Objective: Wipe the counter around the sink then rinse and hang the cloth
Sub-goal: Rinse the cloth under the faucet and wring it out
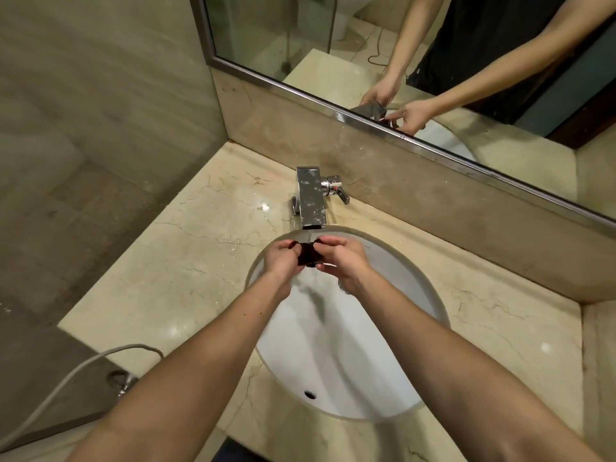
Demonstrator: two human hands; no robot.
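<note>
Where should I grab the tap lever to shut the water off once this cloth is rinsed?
Take the lever by its free end, coming in with the right hand. It sticks out from the right side of the faucet toward the backsplash, clear of the spout, and the far end should give the most leverage.

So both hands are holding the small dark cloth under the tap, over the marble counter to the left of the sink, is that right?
Not quite. The head view shows the left hand and right hand holding the dark cloth under the tap, but over the white sink basin itself, not over the marble counter beside it.
</note>
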